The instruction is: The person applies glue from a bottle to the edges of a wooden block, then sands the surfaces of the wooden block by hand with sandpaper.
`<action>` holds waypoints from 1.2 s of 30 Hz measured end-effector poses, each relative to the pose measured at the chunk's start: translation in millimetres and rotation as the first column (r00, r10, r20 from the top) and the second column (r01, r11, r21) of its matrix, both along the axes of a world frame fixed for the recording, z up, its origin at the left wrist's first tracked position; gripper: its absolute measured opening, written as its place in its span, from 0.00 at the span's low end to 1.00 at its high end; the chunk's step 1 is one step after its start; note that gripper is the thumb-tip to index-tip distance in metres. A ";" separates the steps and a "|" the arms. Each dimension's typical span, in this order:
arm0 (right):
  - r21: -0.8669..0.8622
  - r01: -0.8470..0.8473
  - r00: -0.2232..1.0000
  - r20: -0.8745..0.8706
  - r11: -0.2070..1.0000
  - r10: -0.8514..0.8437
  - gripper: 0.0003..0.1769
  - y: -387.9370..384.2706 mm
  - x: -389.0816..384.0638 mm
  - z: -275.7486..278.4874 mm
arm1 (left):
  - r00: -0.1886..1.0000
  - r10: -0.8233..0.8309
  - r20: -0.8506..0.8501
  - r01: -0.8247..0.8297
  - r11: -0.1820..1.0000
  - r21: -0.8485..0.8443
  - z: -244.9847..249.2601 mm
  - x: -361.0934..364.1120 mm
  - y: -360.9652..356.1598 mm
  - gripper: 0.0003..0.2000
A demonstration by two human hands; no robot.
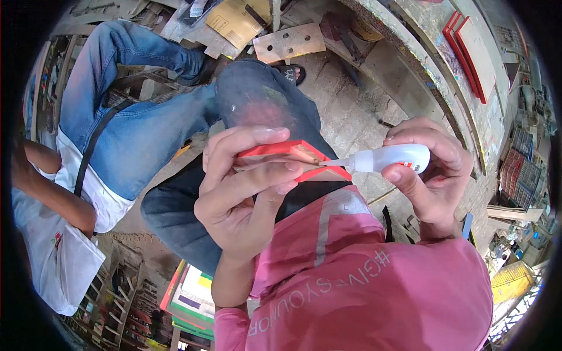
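Note:
In the middle of the head view my left hand [243, 193] is closed on a small wooden piece with red-painted edges [275, 149], fingers on both of its sides. My right hand [436, 175] pinches a white squeeze bottle [389, 158] with a long thin nozzle and a bit of red label. The bottle lies sideways, and its nozzle tip meets the wooden piece near its red corner. Whether any liquid comes out is too small to tell. My left fingers cover part of the piece.
Another person in jeans [146, 128] sits close on the left. A board with holes [290, 44] lies ahead near a yellow envelope [237, 23]. Red-edged panels [477, 55] rest on a paint-stained bench at the upper right. Stacked coloured boards [196, 298] stand at lower left.

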State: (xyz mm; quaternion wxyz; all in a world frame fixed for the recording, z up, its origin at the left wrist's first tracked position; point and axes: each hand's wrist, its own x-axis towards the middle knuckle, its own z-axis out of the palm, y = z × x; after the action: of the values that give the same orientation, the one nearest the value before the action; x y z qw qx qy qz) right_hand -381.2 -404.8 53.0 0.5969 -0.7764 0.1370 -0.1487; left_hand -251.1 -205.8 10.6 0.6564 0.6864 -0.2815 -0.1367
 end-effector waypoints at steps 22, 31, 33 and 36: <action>-0.258 -0.019 1.000 0.002 0.966 0.020 0.15 1.7 2.5 10.8 | 1.000 0.001 0.031 -0.001 1.000 -0.001 -0.9 0.7 -0.3 0.07; -0.291 0.003 0.999 0.037 0.957 0.008 0.16 3.2 5.9 11.5 | 0.999 0.001 0.045 -0.002 1.000 0.013 0.7 -0.4 -1.0 0.08; -0.289 0.002 0.999 0.049 0.957 0.013 0.16 2.5 7.1 11.6 | 0.998 0.006 0.059 -0.006 1.000 -0.003 -0.4 -0.1 -2.1 0.08; -0.322 0.001 0.998 0.057 0.947 0.018 0.16 1.8 8.7 12.1 | 0.997 0.000 0.072 0.001 1.000 -0.012 -0.9 0.1 -2.1 0.08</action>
State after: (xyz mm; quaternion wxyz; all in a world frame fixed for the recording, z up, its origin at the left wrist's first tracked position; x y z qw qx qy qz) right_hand -372.4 -403.1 65.1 0.4669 -0.8591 0.0899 -0.1895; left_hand -251.0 -207.8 9.8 0.6500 0.6869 -0.3060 -0.1101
